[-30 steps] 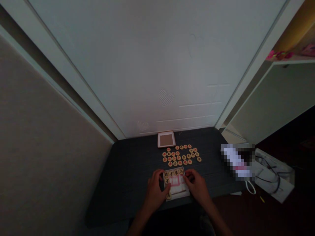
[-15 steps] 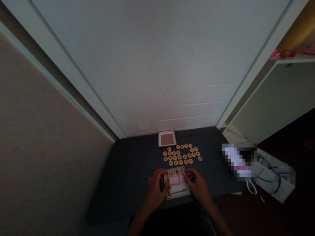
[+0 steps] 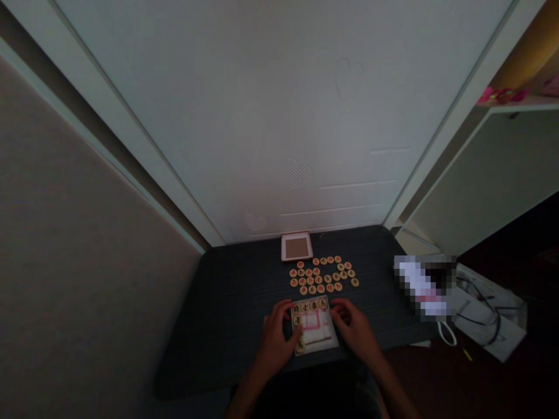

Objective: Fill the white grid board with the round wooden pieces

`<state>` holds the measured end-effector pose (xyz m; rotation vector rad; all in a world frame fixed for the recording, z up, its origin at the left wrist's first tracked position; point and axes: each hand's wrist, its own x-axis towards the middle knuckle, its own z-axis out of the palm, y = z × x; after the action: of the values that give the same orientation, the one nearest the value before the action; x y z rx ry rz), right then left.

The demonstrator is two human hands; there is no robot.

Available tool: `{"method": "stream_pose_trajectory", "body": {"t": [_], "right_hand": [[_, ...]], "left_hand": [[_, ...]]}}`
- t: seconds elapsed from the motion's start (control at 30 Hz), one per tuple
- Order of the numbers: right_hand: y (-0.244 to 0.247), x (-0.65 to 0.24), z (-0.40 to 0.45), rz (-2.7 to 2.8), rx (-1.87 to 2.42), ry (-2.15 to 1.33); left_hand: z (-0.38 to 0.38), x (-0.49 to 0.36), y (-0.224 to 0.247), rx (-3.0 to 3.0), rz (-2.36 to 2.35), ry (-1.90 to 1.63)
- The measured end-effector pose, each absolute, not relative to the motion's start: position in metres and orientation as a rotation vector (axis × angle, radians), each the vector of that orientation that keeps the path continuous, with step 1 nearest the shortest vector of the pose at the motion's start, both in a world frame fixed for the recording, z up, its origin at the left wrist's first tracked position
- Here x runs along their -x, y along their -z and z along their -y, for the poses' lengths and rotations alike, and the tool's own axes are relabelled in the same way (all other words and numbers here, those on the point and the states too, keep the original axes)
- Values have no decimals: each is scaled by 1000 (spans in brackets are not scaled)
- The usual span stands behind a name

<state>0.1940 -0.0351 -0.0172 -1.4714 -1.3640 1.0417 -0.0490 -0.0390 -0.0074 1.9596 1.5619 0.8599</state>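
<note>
A shallow square box (image 3: pixel 318 347) lies on the dark table close to me, with round Chinese chess pieces (image 3: pixel 314 305) along its far side and down its left side. Pink lines and a see-through cover or print show in its middle. My left hand (image 3: pixel 276 334) grips the box's left edge, its thumb over the inside by the left row of pieces and its fingers along the outside. Just off the right edge is my right hand (image 3: pixel 353 326), thumb and forefinger apart, nothing visible between them; its other fingers are curled. Beyond the box, several loose chess pieces (image 3: pixel 321 279) lie in rough rows.
A white-framed tray or lid with a brown middle (image 3: pixel 297 248) sits at the table's back against the white panel (image 3: pixel 262 116). Right of the table (image 3: pixel 227 302) are a blurred-out white item (image 3: pixel 421 288) and a white container with black cables (image 3: pixel 491 317).
My right thumb has drawn back from inside the box's right side to just outside its edge. The left hand and the loose pieces stay where they were.
</note>
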Motion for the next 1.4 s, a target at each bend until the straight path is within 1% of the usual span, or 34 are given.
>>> {"method": "stream_pose_trajectory", "body": {"t": [0.13,0.37,0.47,0.7,1.0,1.2,1.4], "right_hand": [[20,-207,33,1416,1500,-926],[22,-254,14,1599,1586,-355],[28,-268,2,1640,1599,-231],[40,-275,-15,1695,1586,-187],[44,-270,-17,1695,1590,-148],[40,-271,-14,1680,1600,-170],[33,-253,1,1513,1562,-305]], "left_hand": [[38,53,7,-1940,-1547,-861],[33,62,12,-1888,-1462,-923],[34,63,14,-1890,-1462,-920],[32,64,13,-1829,-1480,-973],[32,64,11,-1848,-1474,-947],[31,65,14,-1868,-1458,-943],[32,65,17,-1878,-1462,-949]]}}
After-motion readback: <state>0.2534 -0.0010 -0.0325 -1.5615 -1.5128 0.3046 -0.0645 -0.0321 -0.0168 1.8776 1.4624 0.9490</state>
